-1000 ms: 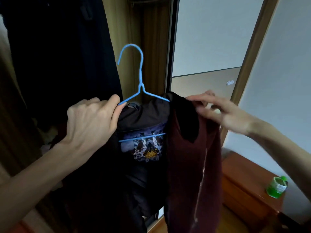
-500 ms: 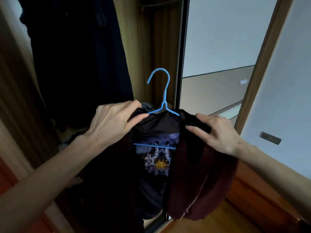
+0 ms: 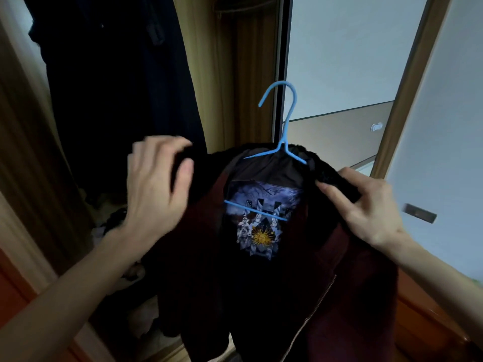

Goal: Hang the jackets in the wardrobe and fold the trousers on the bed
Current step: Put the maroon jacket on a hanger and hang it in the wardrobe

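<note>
An open wooden wardrobe (image 3: 203,74) fills the left half of the view, its inner panels a warm tan. A long, very dark garment (image 3: 117,82) hangs inside it at the upper left, and a loose heap of clothes (image 3: 115,226) lies on the wardrobe's floor, blurred and hard to make out. To the right, a pale grey-white sliding door panel (image 3: 347,48) stands in a brown wooden frame (image 3: 415,74), with a small dark recessed handle (image 3: 420,213) near its right edge. A strip of reddish-brown wood (image 3: 431,325) shows along the bottom right corner.

In front of the wardrobe opening, at the centre, a dark maroon jacket (image 3: 360,304) with black lining hangs on a blue wire hanger (image 3: 283,142), held in the air rather than on any rail. A printed label (image 3: 261,218) with a golden sun shows inside the back, crossed by the hanger's lower bar. A zip (image 3: 313,309) runs down the right front edge.

The left hand (image 3: 156,189), blurred, curls round the jacket's left shoulder. The right hand (image 3: 366,207) pinches the black collar (image 3: 337,178) at the right shoulder.
</note>
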